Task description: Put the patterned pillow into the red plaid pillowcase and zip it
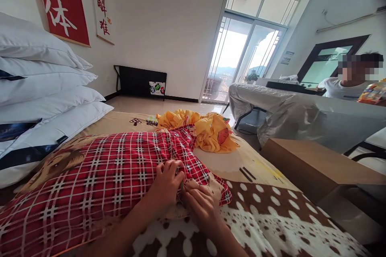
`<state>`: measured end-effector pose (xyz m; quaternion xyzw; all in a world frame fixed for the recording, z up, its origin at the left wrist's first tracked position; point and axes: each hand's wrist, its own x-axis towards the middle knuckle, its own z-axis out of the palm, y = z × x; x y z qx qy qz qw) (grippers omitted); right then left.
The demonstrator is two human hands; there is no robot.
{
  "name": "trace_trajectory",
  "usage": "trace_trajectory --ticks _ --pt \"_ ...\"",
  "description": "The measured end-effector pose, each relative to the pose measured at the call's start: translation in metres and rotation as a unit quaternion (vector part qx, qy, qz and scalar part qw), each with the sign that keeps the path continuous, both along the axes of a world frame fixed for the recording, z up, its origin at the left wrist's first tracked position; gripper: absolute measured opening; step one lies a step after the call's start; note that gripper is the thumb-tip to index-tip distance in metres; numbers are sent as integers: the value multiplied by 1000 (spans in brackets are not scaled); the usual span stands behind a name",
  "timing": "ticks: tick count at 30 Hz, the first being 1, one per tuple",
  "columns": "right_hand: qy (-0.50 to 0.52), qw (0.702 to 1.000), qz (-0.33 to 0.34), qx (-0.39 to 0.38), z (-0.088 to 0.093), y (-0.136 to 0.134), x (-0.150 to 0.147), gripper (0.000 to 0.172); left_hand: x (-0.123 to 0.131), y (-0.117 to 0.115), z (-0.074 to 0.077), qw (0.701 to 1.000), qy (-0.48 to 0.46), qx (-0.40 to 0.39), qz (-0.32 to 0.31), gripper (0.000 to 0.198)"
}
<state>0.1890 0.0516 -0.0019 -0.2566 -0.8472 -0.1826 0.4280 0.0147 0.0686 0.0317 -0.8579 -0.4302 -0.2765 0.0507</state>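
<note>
A stuffed red plaid pillowcase [120,160] lies across the bed, with a brown cartoon animal face printed near its far left part. My left hand [169,176] is closed on the gathered cloth near its right end, fingers bent and bunched. Right beside it, my right hand [202,202] has its fingers pressed together on the same gathered cloth. A small, dark greenish bit shows between the two hands; what it is I cannot make out. The pillowcase's loose end flares out past my hands to the right. Beyond it sits a crumpled yellow cloth [215,132] with printed figures.
White pillows [45,72] are stacked at left. The bed has a beige and brown patterned blanket [256,209]. A cardboard box [319,164] stands at right, near a plastic-covered table [286,104]. A person [350,86] sits behind that table. Glass doors [235,56] are at the back.
</note>
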Motion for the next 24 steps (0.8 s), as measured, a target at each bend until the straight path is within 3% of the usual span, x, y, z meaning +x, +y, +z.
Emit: trace_trajectory --ticks 11,20,24 --pt "-24 999 -1 -25 7 -7 1 20 0 0 0 1000 0 -7 5 26" --pt "13 1000 -11 -12 2 -8 7 15 -2 -17 28 998 -10 -25 -60 17" --pt "30 999 -15 -8 3 -6 7 13 6 -28 35 992 -10 -118 -50 19"
